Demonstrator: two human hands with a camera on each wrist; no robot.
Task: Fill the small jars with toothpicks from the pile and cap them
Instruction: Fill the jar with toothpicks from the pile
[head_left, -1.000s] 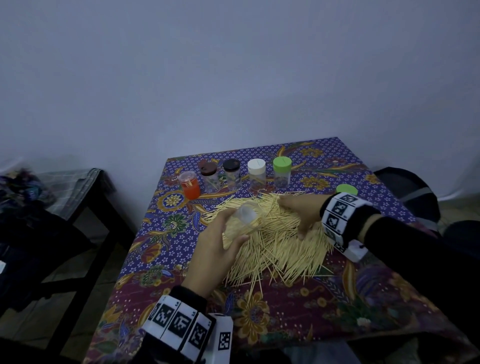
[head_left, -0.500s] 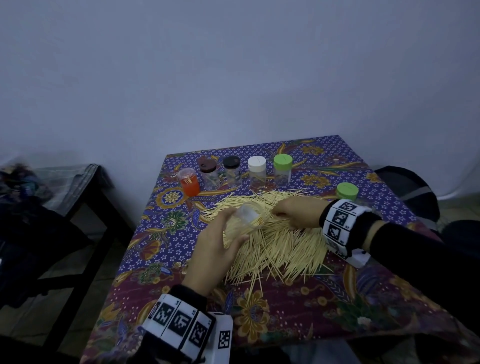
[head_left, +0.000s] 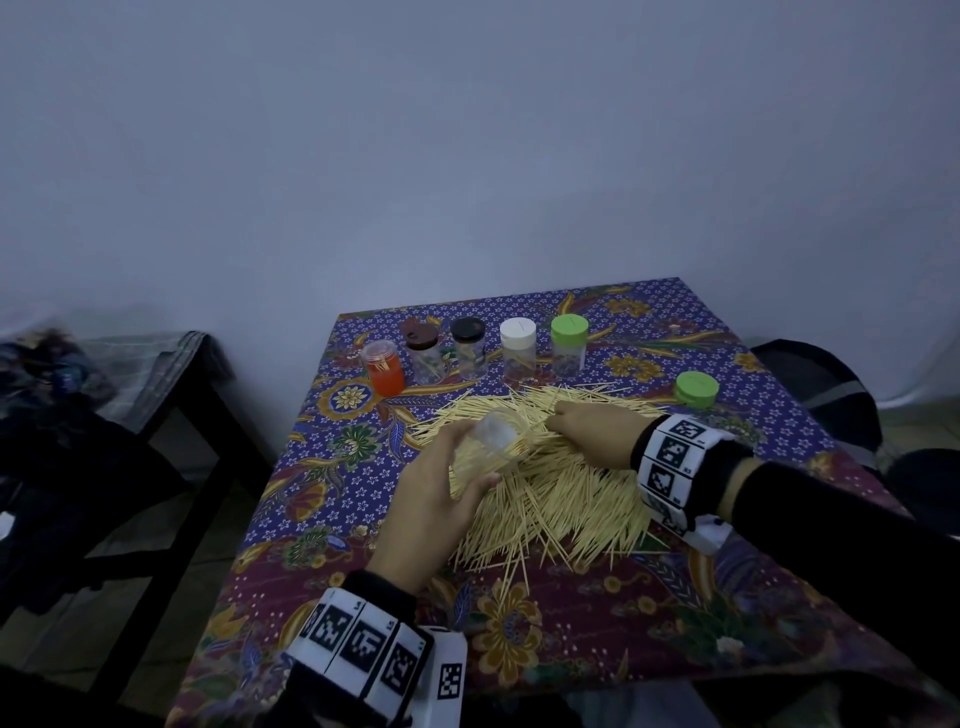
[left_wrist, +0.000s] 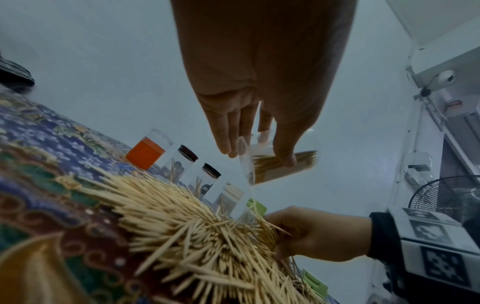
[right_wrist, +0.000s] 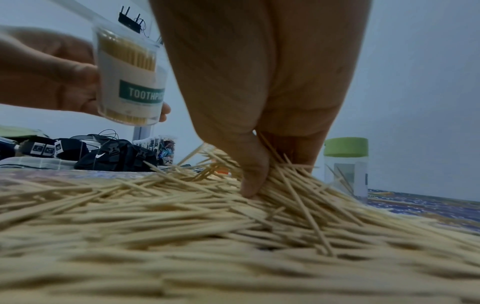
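Filling step was in hand. An uncapped clear jar (head_left: 488, 447), mostly packed, was held over the pile (head_left: 545, 488) at desk (head_left: 597, 639) centre by the left hand (head_left: 431, 499), fingers wrapped round its side. Its long axis was tilted, mouth toward 1 o'clock. The right hand (head_left: 597, 436) was pinching a bunch of toothpicks at the pile's far edge, at 3 o'clock of the jar. Next move, as judged: bunch aligned with jar axis, fed into mouth. The loose green cap (head_left: 697, 388) was left at 2 o'clock.
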